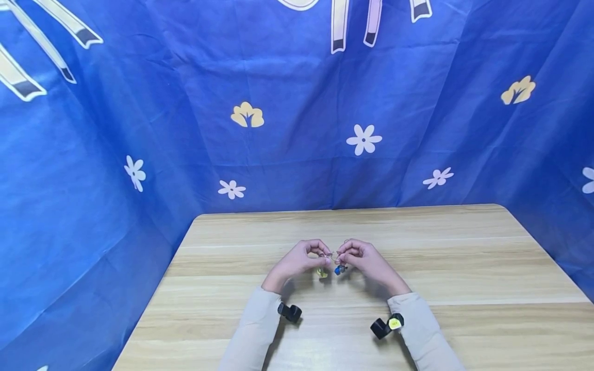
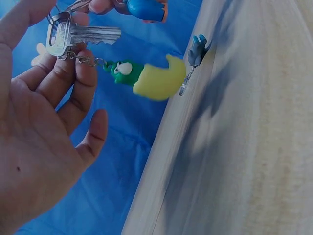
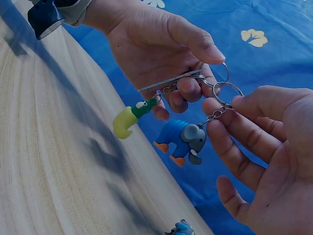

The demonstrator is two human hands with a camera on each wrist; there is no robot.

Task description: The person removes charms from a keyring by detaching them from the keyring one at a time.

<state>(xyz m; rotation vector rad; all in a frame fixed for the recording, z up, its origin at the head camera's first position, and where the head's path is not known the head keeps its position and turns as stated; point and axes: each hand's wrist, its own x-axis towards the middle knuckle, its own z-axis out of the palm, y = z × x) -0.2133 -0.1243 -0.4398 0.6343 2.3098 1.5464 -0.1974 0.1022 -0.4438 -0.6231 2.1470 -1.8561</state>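
Note:
Both hands meet above the table in the head view. My left hand (image 1: 299, 260) pinches a metal key ring with a silver key (image 2: 95, 35) on it. From this a green and yellow animal charm (image 2: 159, 81) hangs on a short chain. My right hand (image 1: 366, 257) pinches another split ring (image 3: 234, 86) between thumb and fingers. A grey elephant charm (image 3: 181, 139) with a blue body and orange feet dangles from it. The two rings overlap in the right wrist view; whether they are linked I cannot tell.
A third keychain with a grey and blue figure (image 2: 197, 50) lies on the wooden table (image 1: 464, 268), beyond the hands. Blue patterned cloth (image 1: 297, 154) rises behind the table and at its sides. Each wrist carries a small black camera (image 1: 290, 312).

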